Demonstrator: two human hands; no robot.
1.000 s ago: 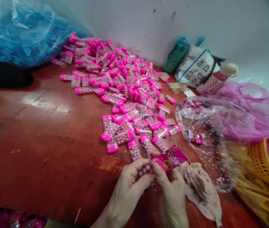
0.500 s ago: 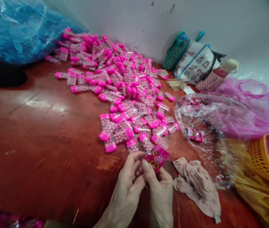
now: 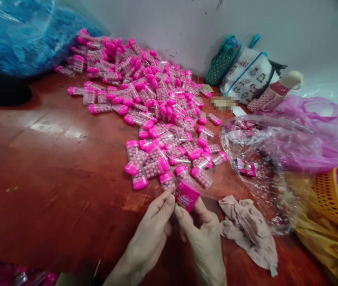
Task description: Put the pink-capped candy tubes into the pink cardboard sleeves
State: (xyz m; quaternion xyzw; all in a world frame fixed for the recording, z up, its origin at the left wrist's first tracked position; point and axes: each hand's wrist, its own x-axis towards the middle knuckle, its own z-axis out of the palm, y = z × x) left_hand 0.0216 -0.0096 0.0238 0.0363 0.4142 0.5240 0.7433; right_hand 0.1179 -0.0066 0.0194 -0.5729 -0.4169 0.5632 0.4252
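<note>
Both my hands meet at the lower middle, in front of a heap of small clear containers (image 3: 156, 167) with bright pink caps and pale pink balls inside. Between them is a pink printed label sleeve (image 3: 188, 196) with a cartoon strawberry picture. My left hand (image 3: 152, 224) is closed, thumb and forefinger pinching the left edge of the sleeve. Closed on its lower side, my right hand (image 3: 200, 228) has its thumb in front and its fingers behind. Whether a container is inside the sleeve or behind my fingers is hidden.
To the right lie a crumpled beige cloth (image 3: 248, 228), a clear plastic bag (image 3: 264, 190) with pink printed pieces and an orange basket (image 3: 328, 194). A big bag of blue pieces (image 3: 22, 39) stands back left. Bags (image 3: 243, 73) lean on the wall.
The label sleeve has shifted left and turned between my hands. The pink balls visible in my left fingers before are now out of sight. My left hand has moved slightly left.
</note>
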